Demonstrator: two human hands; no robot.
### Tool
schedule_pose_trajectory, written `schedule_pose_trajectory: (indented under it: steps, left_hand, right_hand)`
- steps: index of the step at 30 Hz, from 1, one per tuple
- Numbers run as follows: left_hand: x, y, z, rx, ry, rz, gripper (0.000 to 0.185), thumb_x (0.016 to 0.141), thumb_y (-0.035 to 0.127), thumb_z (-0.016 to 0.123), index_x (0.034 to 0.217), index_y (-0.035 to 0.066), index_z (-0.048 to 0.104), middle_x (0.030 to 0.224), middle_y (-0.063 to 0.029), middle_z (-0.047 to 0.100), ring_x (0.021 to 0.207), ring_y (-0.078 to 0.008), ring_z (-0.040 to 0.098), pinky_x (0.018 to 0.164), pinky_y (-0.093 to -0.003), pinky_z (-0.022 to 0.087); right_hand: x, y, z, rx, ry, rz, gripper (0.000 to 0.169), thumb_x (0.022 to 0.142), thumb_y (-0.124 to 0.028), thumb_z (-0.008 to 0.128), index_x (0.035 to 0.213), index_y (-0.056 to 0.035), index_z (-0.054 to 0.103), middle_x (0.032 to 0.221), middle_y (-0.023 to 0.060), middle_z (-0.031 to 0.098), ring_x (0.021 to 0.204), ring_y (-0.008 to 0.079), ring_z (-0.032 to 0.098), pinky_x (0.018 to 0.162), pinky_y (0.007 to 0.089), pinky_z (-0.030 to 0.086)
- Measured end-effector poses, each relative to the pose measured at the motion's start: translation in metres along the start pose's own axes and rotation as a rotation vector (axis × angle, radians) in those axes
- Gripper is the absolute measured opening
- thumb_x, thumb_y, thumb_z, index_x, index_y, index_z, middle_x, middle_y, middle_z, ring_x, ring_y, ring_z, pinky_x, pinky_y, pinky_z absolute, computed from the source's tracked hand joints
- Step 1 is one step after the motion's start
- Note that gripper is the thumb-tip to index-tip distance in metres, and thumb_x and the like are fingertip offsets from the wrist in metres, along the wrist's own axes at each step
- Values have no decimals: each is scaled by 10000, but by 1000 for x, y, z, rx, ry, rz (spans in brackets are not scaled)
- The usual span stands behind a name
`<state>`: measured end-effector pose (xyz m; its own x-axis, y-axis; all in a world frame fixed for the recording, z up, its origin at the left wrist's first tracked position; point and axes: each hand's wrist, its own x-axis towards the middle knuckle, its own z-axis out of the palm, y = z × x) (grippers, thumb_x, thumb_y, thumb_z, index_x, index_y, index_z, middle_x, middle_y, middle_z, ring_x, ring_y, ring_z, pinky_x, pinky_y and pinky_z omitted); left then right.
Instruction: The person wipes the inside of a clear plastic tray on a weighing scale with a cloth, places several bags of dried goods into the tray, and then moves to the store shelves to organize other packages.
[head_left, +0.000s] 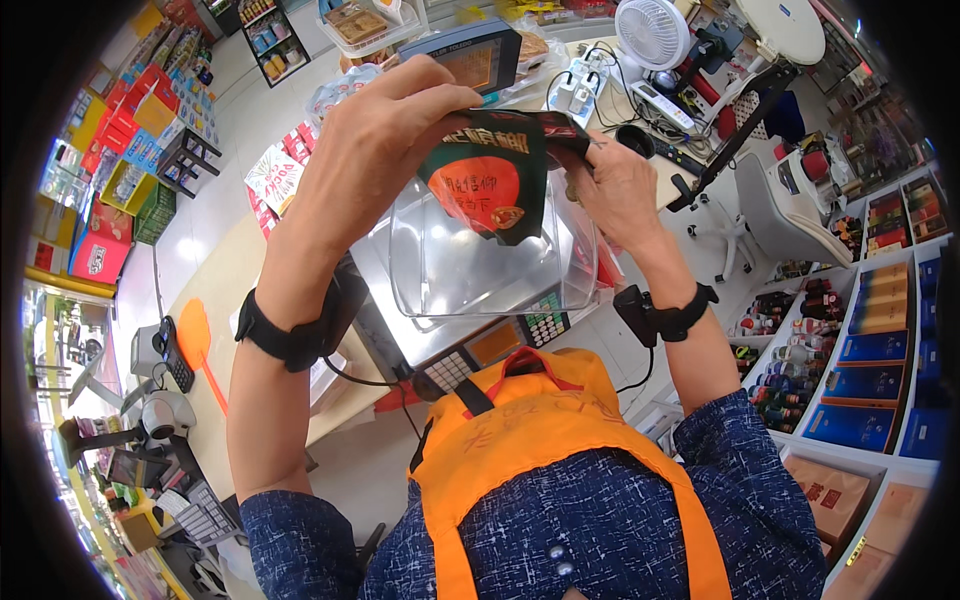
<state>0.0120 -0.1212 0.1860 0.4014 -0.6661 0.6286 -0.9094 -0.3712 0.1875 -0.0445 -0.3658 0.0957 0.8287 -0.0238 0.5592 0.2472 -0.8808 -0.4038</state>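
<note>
My left hand (375, 142) grips the upper left edge of a dark green snack packet (484, 176) that bears a red round print and writing. My right hand (611, 184) holds the packet's right end, where a dark, folded strip shows. Between both hands the packet hangs tilted over a clear plastic tray (480, 274). Under the tray lies the metal platform of a weighing scale (382, 289), whose keypad faces my orange apron (525, 442). The scale's raised display (469, 64) stands behind my left hand. Whether the packet is torn is not plain.
Red snack boxes (262, 217) lie left of the scale. An orange fly swatter (196, 337) and a telephone (176, 356) are further left. A power strip (581, 86), a white fan (652, 34), cables and a remote control (661, 105) crowd the far right. Shelves of bottles stand right.
</note>
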Motion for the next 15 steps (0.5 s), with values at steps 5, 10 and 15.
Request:
schedule_pose_trajectory:
  steps: [5,10,15]
  left_hand:
    - [-14,-27,24,17,-19,-114,303,835,44,665,1134,66,615,1085,-97,597,949,-305,626,778,-364,522]
    - [-37,-31,49,47,172,-306,512,801,23,703,1263,24,483,1193,-189,527,1023,-340,587,799,-404,514]
    - [-51,-7,63,-64,-177,-770,624,795,295,784,1214,-51,478,901,-196,656,834,-365,655,749,-398,522]
  right_hand:
    - [-11,14,29,-24,-38,128,268,897,-289,641,789,-44,639,694,161,617,656,402,602,538,463,449]
    - [-13,6,21,-137,-147,219,409,919,-378,601,727,-20,650,664,204,623,653,416,613,556,478,455]
    - [-17,1,24,-178,-273,157,324,917,-305,595,795,-20,687,665,222,631,645,427,633,568,491,492]
